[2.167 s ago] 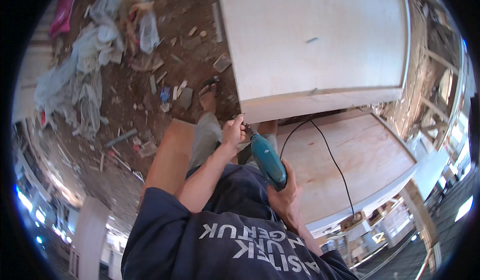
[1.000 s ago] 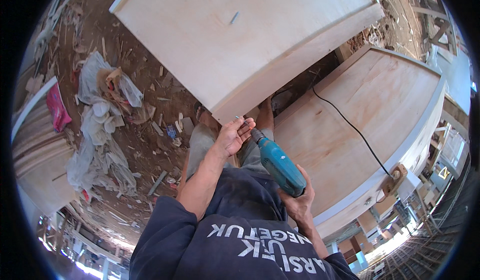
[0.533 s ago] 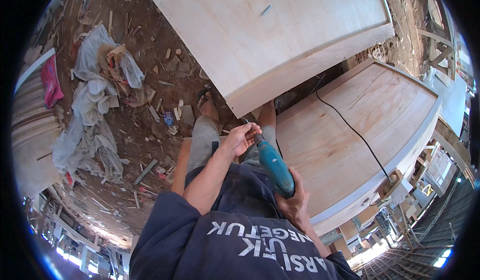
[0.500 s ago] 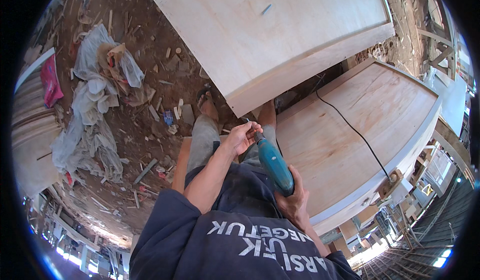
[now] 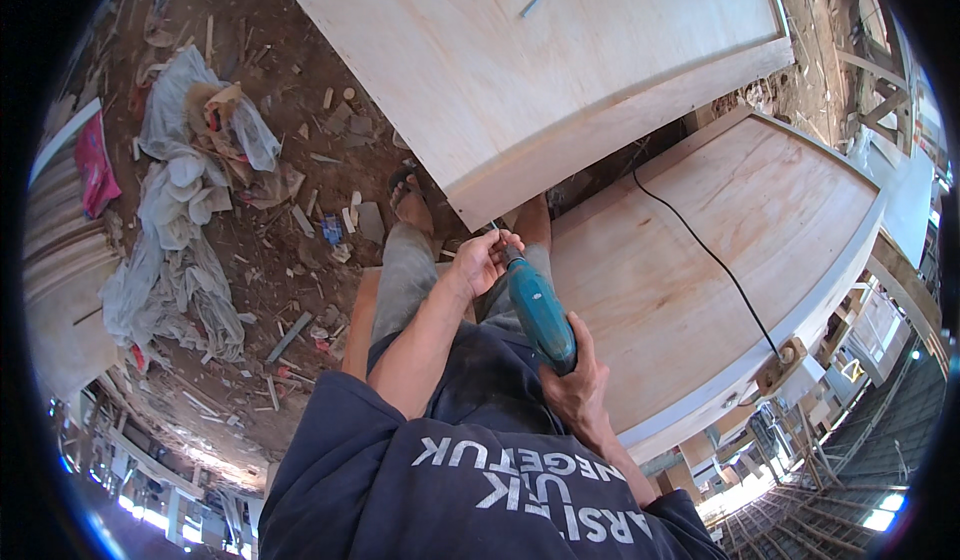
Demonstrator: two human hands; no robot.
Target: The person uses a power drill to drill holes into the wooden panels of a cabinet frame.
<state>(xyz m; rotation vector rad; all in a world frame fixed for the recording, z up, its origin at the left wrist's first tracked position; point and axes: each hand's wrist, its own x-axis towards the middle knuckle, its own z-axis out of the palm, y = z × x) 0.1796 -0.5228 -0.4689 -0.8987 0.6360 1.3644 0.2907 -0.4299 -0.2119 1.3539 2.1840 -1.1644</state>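
Note:
A teal power drill (image 5: 541,312) with a dark chuck is held in front of my body, its nose toward a pale wooden box-like panel (image 5: 440,70). My right hand (image 5: 578,385) wraps the rear of the drill; its trigger is hidden. With bent fingers, my left hand (image 5: 484,260) closes round the front, at the chuck and the thin bit. The bit's tip comes up to the near lower corner of the panel's side; whether it touches cannot be made out. A small grey stick-like piece (image 5: 530,6) lies on top of the panel.
Right of my legs lies a second wooden panel (image 5: 690,280) with a black cord (image 5: 705,250) across it. Crumpled plastic sheeting (image 5: 185,200) and wood scraps litter the dirt floor on the left. Stacked boards (image 5: 65,280) stand at the far left, beside a pink bag (image 5: 98,170).
Both hands and the drill have moved slightly forward and left, bringing the bit closer to the panel's corner. My hands keep their hold. The view has shifted a little.

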